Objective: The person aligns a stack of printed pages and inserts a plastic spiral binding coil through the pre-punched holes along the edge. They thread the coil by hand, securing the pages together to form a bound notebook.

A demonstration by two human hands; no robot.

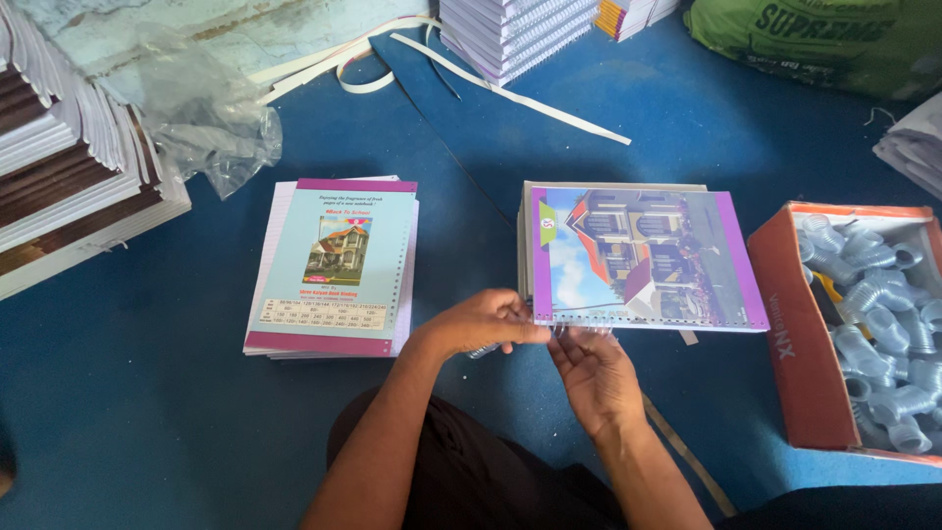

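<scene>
A notebook (643, 257) with a purple-bordered cover showing buildings lies on top of a stack on the blue floor, its punched edge toward me. My left hand (483, 322) pinches a clear plastic spiral coil (549, 336) at the near left corner of that punched edge. My right hand (596, 373) holds the same coil from below, fingers at the edge just right of the left hand. To the left lies a second stack of notebooks (334, 265) with a light blue cover and a house picture.
An orange cardboard box (797, 353) full of clear spiral coils sits at the right. Stacks of paper blocks (69, 167) stand at the left, more bound pads (515, 34) at the top, with crumpled clear plastic (211, 123), white paper strips (510, 93) and a green sack (834, 34).
</scene>
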